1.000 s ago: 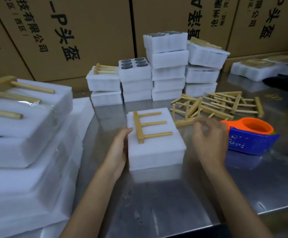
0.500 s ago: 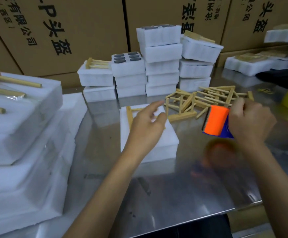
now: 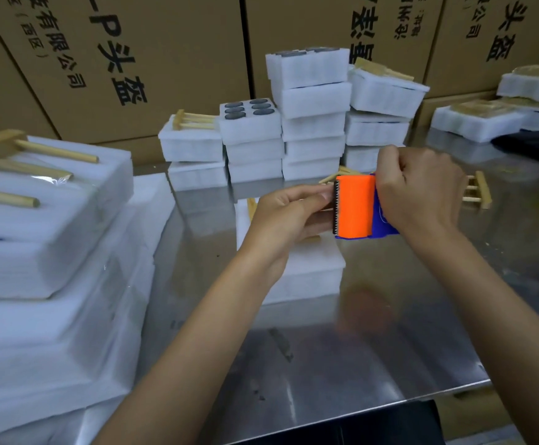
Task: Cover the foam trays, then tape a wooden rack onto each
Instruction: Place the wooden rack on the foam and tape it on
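My right hand (image 3: 419, 191) grips an orange and blue tape dispenser (image 3: 356, 207) in the air above the table. My left hand (image 3: 289, 216) pinches at the dispenser's toothed cutting edge; the tape itself is too clear to make out. Beneath both hands lies a covered white foam tray (image 3: 306, 271) with a wooden rack (image 3: 251, 205) on top, mostly hidden by my left hand.
Stacked foam trays (image 3: 309, 101) stand at the back, one open with dark discs (image 3: 248, 109). Loose wooden racks (image 3: 476, 191) lie behind my right hand. Large foam stacks (image 3: 43, 239) with racks fill the left. Cardboard boxes (image 3: 152, 59) form the back wall. The steel table edge (image 3: 390, 406) runs near me.
My right hand raised the dispenser and brought it left over the tray. My left hand left the rack and came up to the dispenser's cutting edge.
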`<state>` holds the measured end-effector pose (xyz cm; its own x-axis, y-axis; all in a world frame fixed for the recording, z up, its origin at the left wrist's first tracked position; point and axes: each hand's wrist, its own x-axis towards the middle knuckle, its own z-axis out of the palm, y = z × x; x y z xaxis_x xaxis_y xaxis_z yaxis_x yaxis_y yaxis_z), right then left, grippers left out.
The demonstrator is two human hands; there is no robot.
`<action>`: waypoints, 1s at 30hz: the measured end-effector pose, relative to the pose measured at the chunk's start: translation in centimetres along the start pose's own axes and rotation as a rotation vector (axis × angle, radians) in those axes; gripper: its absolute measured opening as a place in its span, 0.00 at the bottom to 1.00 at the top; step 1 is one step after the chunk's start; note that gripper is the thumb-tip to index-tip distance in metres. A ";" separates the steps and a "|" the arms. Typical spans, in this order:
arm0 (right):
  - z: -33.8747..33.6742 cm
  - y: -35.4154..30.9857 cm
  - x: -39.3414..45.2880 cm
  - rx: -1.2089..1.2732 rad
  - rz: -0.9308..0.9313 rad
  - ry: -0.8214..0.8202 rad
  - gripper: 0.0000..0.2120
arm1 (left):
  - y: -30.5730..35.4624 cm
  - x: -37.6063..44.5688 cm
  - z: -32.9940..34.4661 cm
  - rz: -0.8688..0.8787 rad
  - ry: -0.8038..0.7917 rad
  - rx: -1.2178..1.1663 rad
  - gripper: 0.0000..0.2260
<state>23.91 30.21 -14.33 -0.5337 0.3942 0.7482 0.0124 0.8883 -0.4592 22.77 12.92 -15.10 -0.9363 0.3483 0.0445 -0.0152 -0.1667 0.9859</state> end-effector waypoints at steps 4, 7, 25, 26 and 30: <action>1.1 -1.1 1.3 -0.049 -0.054 -0.075 0.23 | 0.3 0.5 -0.2 -0.007 0.138 0.003 0.07; 2.5 -2.3 3.1 -0.095 -0.102 -0.183 0.22 | 1.2 1.5 -0.5 0.033 0.270 0.046 0.07; 6.1 2.4 10.3 -0.491 -0.267 -0.714 0.22 | -0.4 3.1 -14.4 -0.064 0.765 -0.091 0.07; 6.5 2.0 10.3 -0.496 -0.285 -0.716 0.22 | -0.7 2.9 -14.4 -0.081 0.762 -0.071 0.09; 8.0 1.4 9.4 -0.553 -0.316 -0.780 0.23 | -2.9 2.4 -15.0 -0.172 0.765 0.288 0.13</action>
<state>12.19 33.25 -11.76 -0.9825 0.0334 0.1835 0.0599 0.9882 0.1409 15.32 0.44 -20.27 -0.9104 -0.3927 -0.1303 -0.1870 0.1097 0.9762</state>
